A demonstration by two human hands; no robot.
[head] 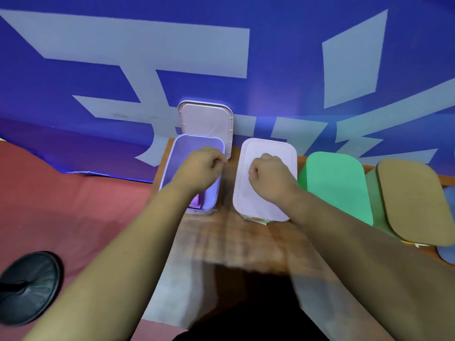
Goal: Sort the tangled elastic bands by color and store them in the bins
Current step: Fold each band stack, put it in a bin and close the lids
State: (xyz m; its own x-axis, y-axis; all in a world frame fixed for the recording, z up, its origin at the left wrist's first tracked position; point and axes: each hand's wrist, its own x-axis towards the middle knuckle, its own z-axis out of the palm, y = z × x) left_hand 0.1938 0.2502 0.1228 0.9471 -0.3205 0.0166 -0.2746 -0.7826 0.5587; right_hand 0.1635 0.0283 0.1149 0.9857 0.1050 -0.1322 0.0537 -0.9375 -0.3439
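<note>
**Two fists over the bins**

Wooden tabletop (236,242) runs up the centre of the frame to a blue banner (73,77) with pale lettering across the top. No elastic band can be made out clearly; motion blur hides any in the hands, and only a small purple patch (195,201) shows at the near end of the open bin (167,168), too blurred to name.

That lavender bin stands just left of centre, its pale lid (205,119) propped upright behind it against the banner. The left hand (200,168) hovers over it, grip closed with the fingertips pinched together; whether they pinch anything cannot be told. Just right of it, the right hand (268,177) is curled into a closed fist above the closed pale pink bin (266,153); what it holds, if anything, is hidden.

Further right sit a green-lidded bin (337,185) and a tan-lidded bin (413,200), side by side, with a blue object (446,254) cut off at the right edge. Red floor (61,205) fills the left, with a black round base (27,286) at lower left.
</note>
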